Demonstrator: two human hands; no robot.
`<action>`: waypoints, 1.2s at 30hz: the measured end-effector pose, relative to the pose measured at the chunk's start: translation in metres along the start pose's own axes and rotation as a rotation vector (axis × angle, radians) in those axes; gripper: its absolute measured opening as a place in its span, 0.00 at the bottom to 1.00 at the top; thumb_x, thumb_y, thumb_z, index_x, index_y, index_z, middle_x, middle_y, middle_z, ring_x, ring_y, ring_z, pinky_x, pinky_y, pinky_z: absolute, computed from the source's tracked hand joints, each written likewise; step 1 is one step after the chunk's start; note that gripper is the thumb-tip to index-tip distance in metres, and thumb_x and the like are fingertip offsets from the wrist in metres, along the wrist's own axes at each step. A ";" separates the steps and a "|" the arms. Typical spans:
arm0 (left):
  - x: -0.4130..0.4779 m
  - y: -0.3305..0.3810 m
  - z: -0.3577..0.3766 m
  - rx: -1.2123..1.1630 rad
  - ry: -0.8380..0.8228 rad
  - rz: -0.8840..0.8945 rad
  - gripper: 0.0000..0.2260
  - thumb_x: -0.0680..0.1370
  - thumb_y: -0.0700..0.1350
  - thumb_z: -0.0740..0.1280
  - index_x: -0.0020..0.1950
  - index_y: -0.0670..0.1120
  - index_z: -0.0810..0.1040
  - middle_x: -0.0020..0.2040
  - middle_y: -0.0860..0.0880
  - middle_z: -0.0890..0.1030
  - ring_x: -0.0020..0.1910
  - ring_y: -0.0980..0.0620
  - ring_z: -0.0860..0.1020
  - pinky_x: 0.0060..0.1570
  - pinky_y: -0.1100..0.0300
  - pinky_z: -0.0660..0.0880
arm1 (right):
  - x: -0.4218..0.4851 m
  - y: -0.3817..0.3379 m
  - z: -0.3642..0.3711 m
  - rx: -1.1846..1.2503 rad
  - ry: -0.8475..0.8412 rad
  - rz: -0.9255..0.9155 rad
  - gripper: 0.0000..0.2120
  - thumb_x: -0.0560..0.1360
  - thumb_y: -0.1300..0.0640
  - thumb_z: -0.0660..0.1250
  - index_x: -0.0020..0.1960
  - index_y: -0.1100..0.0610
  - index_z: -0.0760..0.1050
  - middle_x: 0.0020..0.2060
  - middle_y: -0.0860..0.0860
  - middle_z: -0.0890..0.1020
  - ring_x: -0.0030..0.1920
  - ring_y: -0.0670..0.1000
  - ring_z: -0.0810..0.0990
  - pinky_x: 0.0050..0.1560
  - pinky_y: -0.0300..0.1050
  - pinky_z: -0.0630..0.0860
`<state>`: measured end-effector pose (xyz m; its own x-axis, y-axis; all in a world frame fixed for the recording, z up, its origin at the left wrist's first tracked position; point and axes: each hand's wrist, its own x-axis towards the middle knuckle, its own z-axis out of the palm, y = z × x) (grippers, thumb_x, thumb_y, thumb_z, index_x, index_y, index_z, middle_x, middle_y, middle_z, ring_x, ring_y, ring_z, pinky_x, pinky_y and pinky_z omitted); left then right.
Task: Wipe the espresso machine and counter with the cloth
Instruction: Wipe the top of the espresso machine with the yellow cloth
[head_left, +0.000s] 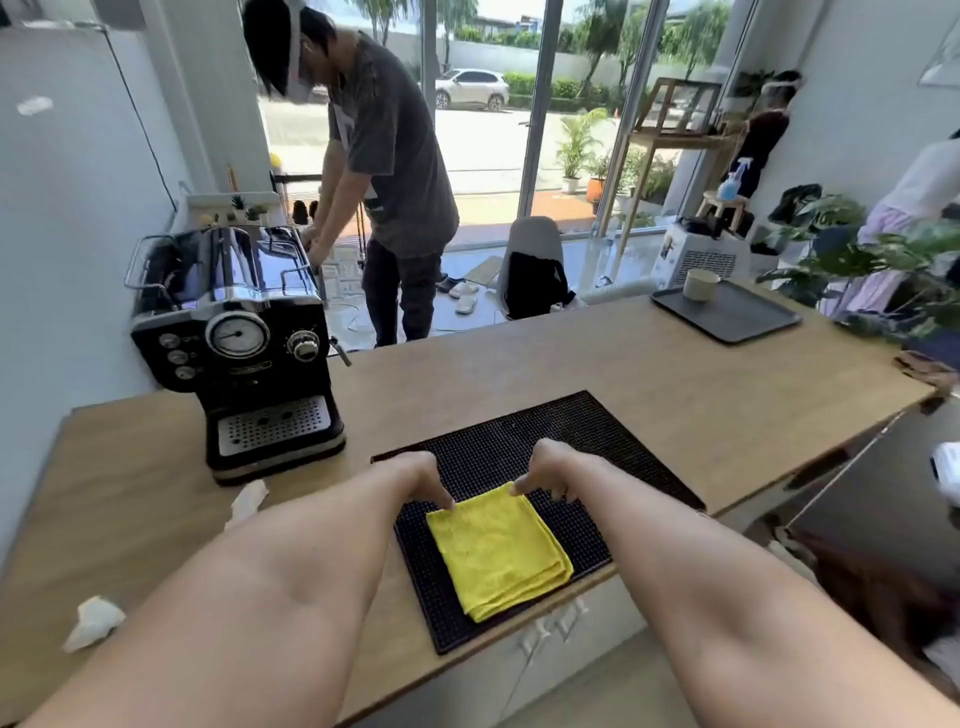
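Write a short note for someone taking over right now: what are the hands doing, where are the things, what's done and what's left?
Left hand: pinches the far left corner of the yellow cloth.
Right hand: pinches its far right corner.
The cloth lies folded on the black mat, near the front edge of the counter. The espresso machine stands on the counter, left of the mat.
Done: cloth gripped, no wiping visible.
Left: wipe the machine, then the counter, where crumpled tissues lie on the left.

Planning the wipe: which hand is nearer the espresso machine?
Left. The left hand pinches the yellow cloth at its left corner, nearer the espresso machine; the right hand pinches its right corner, farther off.
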<state>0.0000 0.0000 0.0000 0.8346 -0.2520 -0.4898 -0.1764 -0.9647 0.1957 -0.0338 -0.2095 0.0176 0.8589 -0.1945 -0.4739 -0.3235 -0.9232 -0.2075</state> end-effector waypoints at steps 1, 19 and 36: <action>0.002 -0.001 0.008 0.034 -0.035 -0.002 0.29 0.68 0.61 0.73 0.55 0.38 0.80 0.55 0.40 0.83 0.55 0.43 0.81 0.50 0.53 0.78 | 0.001 0.002 0.008 0.023 -0.049 0.031 0.26 0.66 0.41 0.78 0.50 0.59 0.74 0.37 0.56 0.79 0.33 0.54 0.82 0.40 0.51 0.83; -0.025 -0.018 0.001 -1.008 -0.274 0.106 0.07 0.76 0.37 0.65 0.52 0.44 0.73 0.49 0.43 0.80 0.47 0.43 0.82 0.50 0.47 0.80 | -0.009 0.004 0.054 1.027 -0.130 0.021 0.09 0.74 0.59 0.70 0.54 0.59 0.78 0.52 0.58 0.83 0.51 0.55 0.82 0.54 0.53 0.78; -0.120 -0.053 -0.160 -1.189 0.211 0.401 0.10 0.74 0.45 0.74 0.54 0.48 0.81 0.48 0.48 0.83 0.47 0.49 0.81 0.46 0.53 0.79 | -0.076 -0.122 0.007 2.153 -0.635 -0.502 0.34 0.74 0.45 0.68 0.73 0.63 0.66 0.69 0.67 0.71 0.69 0.69 0.69 0.69 0.71 0.63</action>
<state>-0.0072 0.0938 0.1840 0.9172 -0.3864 -0.0968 0.0484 -0.1332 0.9899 -0.0621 -0.0800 0.0731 0.9270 0.3490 -0.1375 -0.3727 0.8148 -0.4441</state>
